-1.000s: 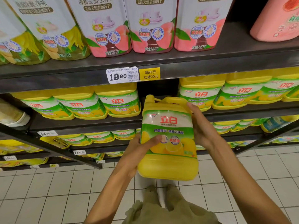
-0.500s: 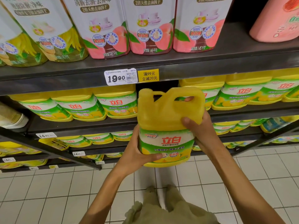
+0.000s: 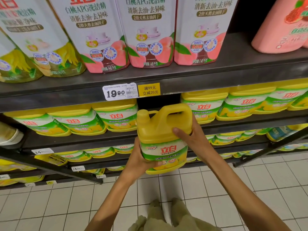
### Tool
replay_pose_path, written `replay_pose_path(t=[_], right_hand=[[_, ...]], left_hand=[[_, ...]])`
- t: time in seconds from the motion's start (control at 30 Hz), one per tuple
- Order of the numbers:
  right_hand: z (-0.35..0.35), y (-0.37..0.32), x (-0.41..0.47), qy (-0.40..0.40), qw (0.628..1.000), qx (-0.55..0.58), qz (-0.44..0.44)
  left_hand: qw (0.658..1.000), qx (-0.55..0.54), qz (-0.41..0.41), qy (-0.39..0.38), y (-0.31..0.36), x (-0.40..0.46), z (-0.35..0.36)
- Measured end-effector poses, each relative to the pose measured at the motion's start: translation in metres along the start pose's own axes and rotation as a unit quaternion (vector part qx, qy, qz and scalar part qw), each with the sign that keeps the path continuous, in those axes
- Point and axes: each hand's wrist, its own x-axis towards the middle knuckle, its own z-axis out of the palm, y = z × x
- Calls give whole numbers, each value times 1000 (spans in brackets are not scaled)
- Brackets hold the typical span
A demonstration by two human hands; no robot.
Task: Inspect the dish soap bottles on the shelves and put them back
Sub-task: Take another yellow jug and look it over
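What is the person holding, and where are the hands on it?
A yellow dish soap bottle. The left hand grips its lower left side near the bottom; the right hand holds its right shoulder below the handle.

1. Both bare forearms rise from the lower edge of the frame toward its centre.
2. The left hand (image 3: 139,161) curls around the lower left side of the bottle (image 3: 164,139), its thumb across the front.
3. The right hand (image 3: 194,138) clasps the bottle's upper right, fingers (image 3: 180,132) spread.

Yellow soap jug (image 3: 164,130) (upright), left hand (image 3: 139,161), right hand (image 3: 194,139)
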Motion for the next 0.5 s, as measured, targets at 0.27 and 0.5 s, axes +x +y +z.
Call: replay_pose_path(t=[0.27, 0.5], right_hand=[[3, -2, 35, 43, 999, 10, -16], [-1, -1, 51, 52, 998, -18, -39]], left_hand=[[999, 32, 2, -2, 14, 45, -13], [997, 72, 3, 13, 9, 79, -16]])
